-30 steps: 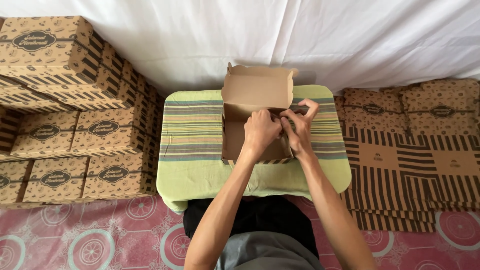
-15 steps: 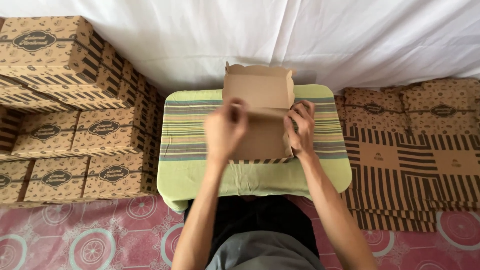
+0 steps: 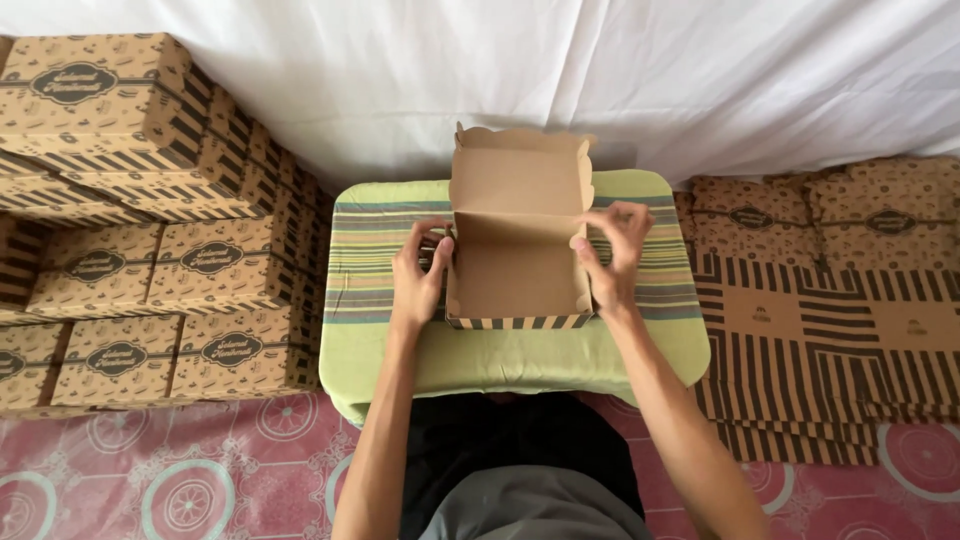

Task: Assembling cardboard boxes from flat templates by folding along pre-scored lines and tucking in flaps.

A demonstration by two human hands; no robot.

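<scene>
The open cardboard box [image 3: 517, 255] sits between my two hands, in the middle of the small desk [image 3: 400, 350] with its striped green cover, lid flap standing up on the far side. My left hand [image 3: 421, 277] is pressed against the box's left wall, fingers curled over the top edge, grip closed on that wall. My right hand [image 3: 610, 255] is at the right wall, thumb and fingertips pinching the upper corner where the side flap meets the lid. The striped front edge of the box faces me, just below both wrists. Out past my left hand, well apart, stands a stack of folded boxes [image 3: 130, 230], brown with dark oval labels. Out past my right hand lies a pile of flat box blanks [image 3: 830, 300], striped and patterned. A white cloth [image 3: 500, 70] hangs beyond the desk; red patterned floor [image 3: 150, 480] lies under it all.
</scene>
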